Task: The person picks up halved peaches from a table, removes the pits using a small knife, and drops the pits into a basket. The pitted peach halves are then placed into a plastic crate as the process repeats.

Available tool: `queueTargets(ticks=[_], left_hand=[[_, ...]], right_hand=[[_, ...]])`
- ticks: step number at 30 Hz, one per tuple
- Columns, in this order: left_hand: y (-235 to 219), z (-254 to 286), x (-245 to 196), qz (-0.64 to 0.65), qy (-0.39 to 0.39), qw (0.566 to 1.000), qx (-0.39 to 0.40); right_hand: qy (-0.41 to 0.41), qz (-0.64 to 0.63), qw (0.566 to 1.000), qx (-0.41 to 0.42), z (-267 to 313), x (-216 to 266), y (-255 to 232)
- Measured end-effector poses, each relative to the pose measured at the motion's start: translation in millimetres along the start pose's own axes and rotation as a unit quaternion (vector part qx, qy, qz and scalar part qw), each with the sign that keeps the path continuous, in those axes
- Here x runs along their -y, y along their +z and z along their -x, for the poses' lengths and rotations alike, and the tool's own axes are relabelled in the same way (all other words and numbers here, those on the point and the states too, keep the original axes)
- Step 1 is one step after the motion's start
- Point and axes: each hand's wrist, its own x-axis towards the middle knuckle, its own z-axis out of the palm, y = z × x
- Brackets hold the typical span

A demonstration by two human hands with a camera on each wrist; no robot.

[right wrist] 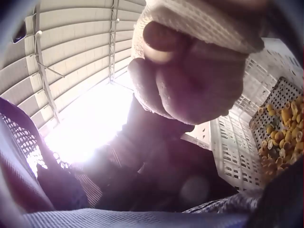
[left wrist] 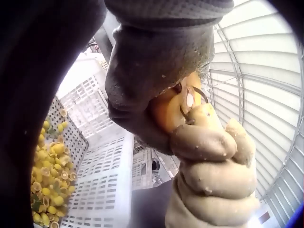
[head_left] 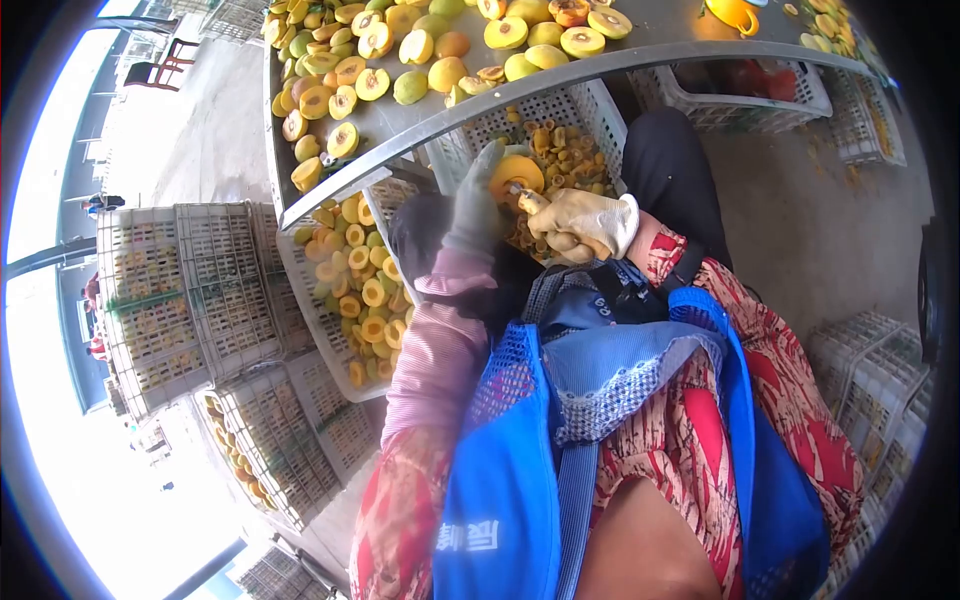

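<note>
Using the crate between the knees [head_left: 607, 125] as the landmark. The left hand [head_left: 473, 208] has a fruit half [head_left: 517, 176] right above it, fingers curled round the back and sides, cut side toward the tool. Probably so the fruit can't twist, with that side open to reach.

The right hand [head_left: 585, 224] is clamped in a fist round a small tool [left wrist: 192, 114], metal tip at the cut side. Handle's mostly buried in the glove, so can't tell much about it. A fist that close to the tip should give decent push and control, I reckon.

Both hands being over the crate makes sense to me, it'd catch loose bits, and there are small fruit pieces [head_left: 565, 150] in it. More halves [head_left: 505, 33] sit on the metal table [head_left: 655, 25] just beyond the crate, within reach. Another bin [head_left: 312, 322], left of the crate, holds lots of fruit too, handy for the left hand.
</note>
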Motion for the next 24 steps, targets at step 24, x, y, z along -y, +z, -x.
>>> queueTargets(ticks=[24], left_hand=[[23,12,45,0.231,0.082,0.969,-0.016]], right_hand=[[0.026,-0.224,0.929,0.292,-9,-20,0]])
